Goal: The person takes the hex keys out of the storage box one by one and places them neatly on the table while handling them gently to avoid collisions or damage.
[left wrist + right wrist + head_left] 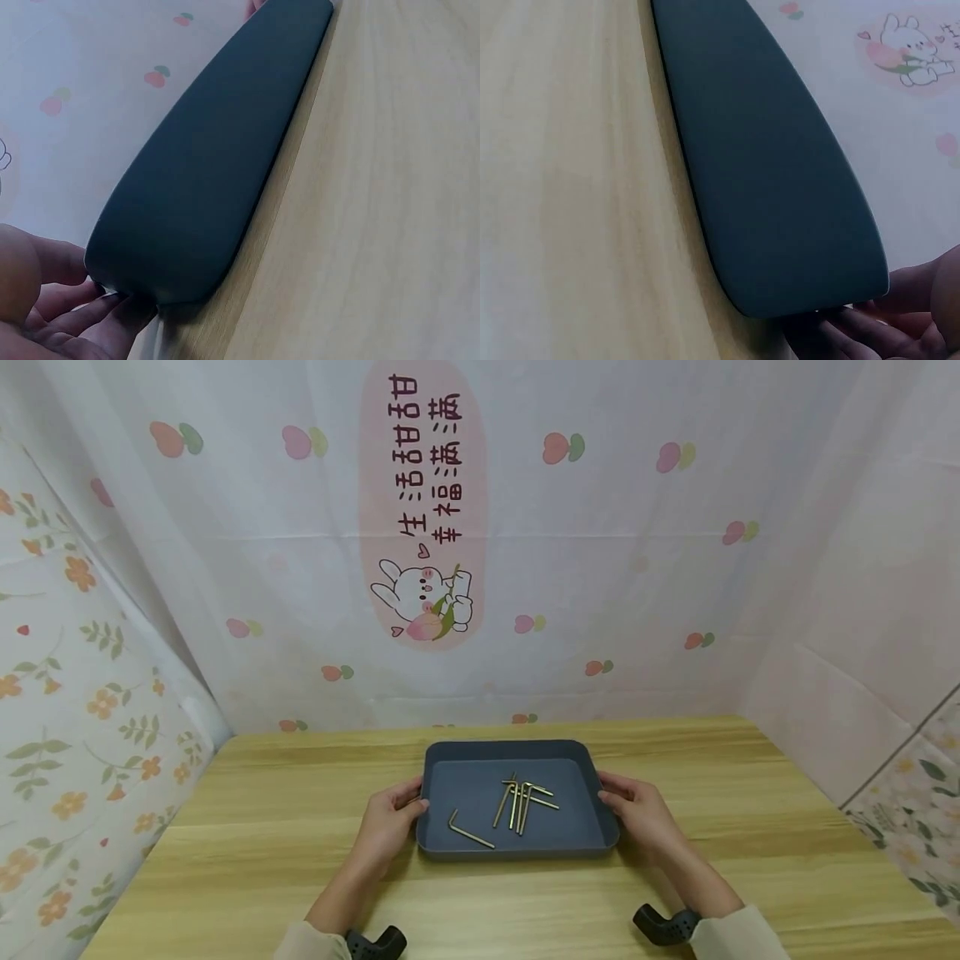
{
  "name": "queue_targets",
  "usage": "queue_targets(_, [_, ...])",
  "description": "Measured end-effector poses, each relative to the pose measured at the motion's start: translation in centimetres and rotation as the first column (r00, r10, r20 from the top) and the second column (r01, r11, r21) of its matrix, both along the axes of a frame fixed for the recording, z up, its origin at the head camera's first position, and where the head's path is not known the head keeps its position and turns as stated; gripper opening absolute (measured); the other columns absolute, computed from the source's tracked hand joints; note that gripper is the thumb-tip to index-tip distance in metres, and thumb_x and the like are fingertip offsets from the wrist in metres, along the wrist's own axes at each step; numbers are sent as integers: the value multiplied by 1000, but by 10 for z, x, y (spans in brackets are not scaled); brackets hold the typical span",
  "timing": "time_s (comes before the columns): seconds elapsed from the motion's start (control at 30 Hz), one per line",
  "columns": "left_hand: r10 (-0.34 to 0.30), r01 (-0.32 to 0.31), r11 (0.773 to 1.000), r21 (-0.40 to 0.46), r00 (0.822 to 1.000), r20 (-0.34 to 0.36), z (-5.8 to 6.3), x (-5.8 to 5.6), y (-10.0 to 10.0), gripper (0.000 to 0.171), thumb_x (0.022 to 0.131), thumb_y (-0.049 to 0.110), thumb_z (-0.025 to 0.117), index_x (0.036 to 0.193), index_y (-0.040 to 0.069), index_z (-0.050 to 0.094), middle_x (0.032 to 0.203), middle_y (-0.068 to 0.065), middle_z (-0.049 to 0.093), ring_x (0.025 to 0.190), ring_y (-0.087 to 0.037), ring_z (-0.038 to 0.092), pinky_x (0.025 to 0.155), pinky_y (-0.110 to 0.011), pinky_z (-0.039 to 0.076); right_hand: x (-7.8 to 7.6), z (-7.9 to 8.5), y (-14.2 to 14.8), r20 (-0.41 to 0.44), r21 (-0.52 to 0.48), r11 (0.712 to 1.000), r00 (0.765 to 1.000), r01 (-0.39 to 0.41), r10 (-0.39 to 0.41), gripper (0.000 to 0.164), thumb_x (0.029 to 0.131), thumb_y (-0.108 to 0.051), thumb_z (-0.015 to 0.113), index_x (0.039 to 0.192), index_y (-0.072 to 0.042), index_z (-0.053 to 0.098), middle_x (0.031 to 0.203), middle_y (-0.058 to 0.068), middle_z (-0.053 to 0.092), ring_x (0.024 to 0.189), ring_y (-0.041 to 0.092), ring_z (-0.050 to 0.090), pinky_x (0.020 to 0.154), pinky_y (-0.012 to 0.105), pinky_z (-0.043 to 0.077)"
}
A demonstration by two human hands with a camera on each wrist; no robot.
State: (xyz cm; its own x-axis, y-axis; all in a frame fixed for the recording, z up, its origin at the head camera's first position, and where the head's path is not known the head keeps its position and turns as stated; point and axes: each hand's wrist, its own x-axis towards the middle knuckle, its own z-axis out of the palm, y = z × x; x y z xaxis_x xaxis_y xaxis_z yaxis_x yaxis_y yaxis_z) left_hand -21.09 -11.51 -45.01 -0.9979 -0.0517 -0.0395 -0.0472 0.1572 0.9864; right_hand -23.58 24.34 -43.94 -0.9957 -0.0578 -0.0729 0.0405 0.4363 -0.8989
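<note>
Grey tray [457, 785], head view: smooth, round-cornered, on or just above wood-grain surface [300, 827]; L-shaped brassy keys [524, 810] inside. Left grip [386, 822], right grip [641, 814] hold its ends. Printed cloth [630, 552] reads 生活甜甜, 幸福满满. Left wrist: grip pinches tray's rounded end, plain matte wall. Right wrist: same, opposite end.

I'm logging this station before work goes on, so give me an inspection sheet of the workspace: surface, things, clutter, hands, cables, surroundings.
Surface: wood-grain table.
Things: grey tray holding brass-coloured L-shaped keys, most in a crossed heap, exact count unclear; one lone key lies apart, toward the left front.
Clutter: nothing seen.
Hands: left hand grips the tray's left end, right hand its right end.
Cables: nothing seen.
Surroundings: printed cloth behind and at both sides.
</note>
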Motion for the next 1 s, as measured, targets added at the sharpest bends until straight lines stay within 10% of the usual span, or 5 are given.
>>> queue_targets(0.37, [1,-16,981,-191,997,-77,8,10,4,45,97,4,60,140,-9,54,138,-29,59,125,-42,62,97,-43,58,8,0,2,27,-39,999,1000,1,0,47,106,-9,50,150,4,43,150,28,48,138,38,49,94,26,55])
queue_targets(0.63, [-5,-158,788,-595,965,-262,42,23,21,24,97,16,67,117,3,72,106,-10,72,83,-18,66,69,-31,56,7,-1,2,28,-39,999,1000,-2,3,47,106,-10,51,150,4,44,151,28,48,139,37,49,97,26,55])
queue_targets(0.8, [-184,79,734,-675,979,-84,55,30,33,31,100,16,63,70,8,67,58,3,54,49,-8,45,48,-23,40,6,-1,2,22,-30,999,1000,-12,12,47,106,-9,50,150,5,44,151,28,48,140,39,48,99,27,55])
queue_targets(1.0, [-298,238,630,-739,953,53,61,25,43,54,98,8,62,52,18,36,47,7,25,41,-10,28,45,-22,29,8,-1,0,-10,16,1000,1000,-18,18,46,106,-7,50,149,6,44,149,29,49,140,40,48,95,18,52])
